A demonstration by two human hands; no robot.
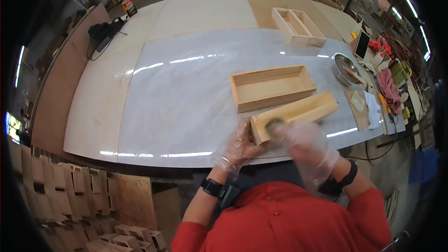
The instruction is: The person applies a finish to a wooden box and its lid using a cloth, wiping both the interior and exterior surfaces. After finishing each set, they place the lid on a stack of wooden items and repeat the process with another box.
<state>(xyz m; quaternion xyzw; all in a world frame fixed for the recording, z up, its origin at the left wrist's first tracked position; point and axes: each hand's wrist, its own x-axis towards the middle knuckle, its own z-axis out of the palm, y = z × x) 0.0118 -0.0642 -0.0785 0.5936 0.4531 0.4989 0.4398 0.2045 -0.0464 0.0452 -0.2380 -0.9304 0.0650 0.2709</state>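
Note:
A narrow, open-topped wooden box [317, 106] lies tilted near the table's front edge. My left hand [241, 145], in a clear plastic glove, grips its near left end. My right hand [305, 141], also in a loose clear glove, is smeared by motion over the near part of the box. Its fingers are closed on a dark greenish pad [274, 125] against the box; blur hides the pad's exact kind. Just behind sits a second wooden box [275, 88], wider and open at the top.
A divided wooden box [298, 28] stands at the far right. A steel bowl [345, 69] with a wooden-handled tool sits right, near a white cloth [372, 110], a pink cloth [389, 91] and assorted tools. Black bag-like gear [105, 32] lies far left. Stacked wooden boxes [70, 182] are lower left.

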